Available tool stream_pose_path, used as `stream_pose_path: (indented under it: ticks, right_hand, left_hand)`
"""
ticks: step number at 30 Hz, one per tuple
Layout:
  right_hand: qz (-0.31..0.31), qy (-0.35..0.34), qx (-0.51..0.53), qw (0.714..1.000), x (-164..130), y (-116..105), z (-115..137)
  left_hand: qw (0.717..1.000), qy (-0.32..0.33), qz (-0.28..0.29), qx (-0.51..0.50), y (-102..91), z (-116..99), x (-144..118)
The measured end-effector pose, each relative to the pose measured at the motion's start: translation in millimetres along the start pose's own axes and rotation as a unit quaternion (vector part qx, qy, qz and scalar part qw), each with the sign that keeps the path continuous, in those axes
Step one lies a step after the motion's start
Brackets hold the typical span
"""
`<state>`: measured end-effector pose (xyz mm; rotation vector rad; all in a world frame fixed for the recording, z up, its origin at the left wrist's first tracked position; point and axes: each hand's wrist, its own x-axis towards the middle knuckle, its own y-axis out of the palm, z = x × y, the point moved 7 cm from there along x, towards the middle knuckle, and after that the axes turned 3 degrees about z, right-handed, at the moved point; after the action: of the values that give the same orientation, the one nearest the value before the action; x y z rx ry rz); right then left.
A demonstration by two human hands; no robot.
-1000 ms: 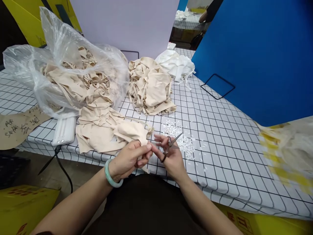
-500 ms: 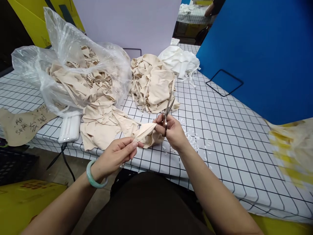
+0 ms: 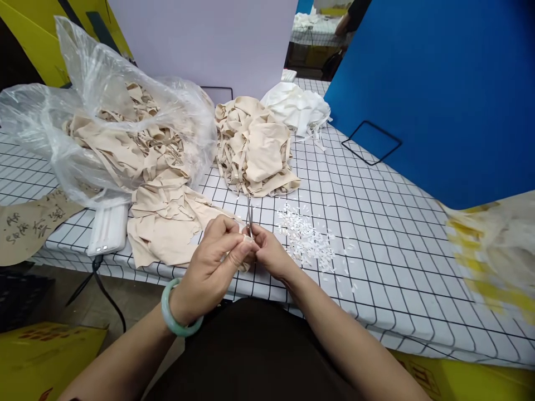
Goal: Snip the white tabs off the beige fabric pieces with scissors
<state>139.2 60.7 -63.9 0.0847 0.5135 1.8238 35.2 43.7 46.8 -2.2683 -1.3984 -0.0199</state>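
My left hand (image 3: 217, 262), with a green bangle (image 3: 175, 312) at the wrist, pinches the edge of a beige fabric piece (image 3: 167, 225) near the table's front. Close against it, my right hand (image 3: 270, 252) grips a pair of scissors (image 3: 250, 214), blades pointing away from me. The fingers of both hands nearly meet and hide most of the scissor handles and the pinched edge. Left of my hands the fabric spreads toward a clear plastic bag (image 3: 104, 72) filled with beige pieces. Small white snippets (image 3: 307, 236) lie scattered to the right of my right hand.
Behind my hands sits a beige fabric heap (image 3: 259, 145), with a white fabric heap (image 3: 296, 106) beyond it. A white power bank (image 3: 107, 228) with a black cable lies left, beside a marked beige template (image 3: 29, 225). A blue panel (image 3: 434, 94) stands at right.
My left hand has moved right and my right hand left, so they now meet. The scissors have shifted left and point straight away from me. The snippets show more fully.
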Motion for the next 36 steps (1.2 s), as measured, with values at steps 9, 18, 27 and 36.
stream_pose_path:
  ticks: [9, 18, 27, 36]
  right_hand:
    - [-0.066, -0.022, -0.076, 0.995, -30.1, -19.5, 2.4]
    - [-0.115, -0.078, -0.492, 0.859, -85.5, -31.8, 38.5]
    - [-0.117, -0.078, -0.52, 0.843, -93.1, -33.8, 38.0]
    - [-0.111, -0.11, -0.514, 0.843, -91.5, -29.3, 38.3]
  left_hand:
    - [0.946, -0.099, -0.044, -0.306, 26.4, 42.2, -2.2]
    - [0.984, -0.072, 0.025, -0.162, 43.6, 37.3, -6.4]
    - [0.987, -0.015, 0.057, -0.148, 50.8, 27.1, -3.4]
    - [0.989, -0.008, 0.064, -0.136, 52.5, 25.1, -4.8]
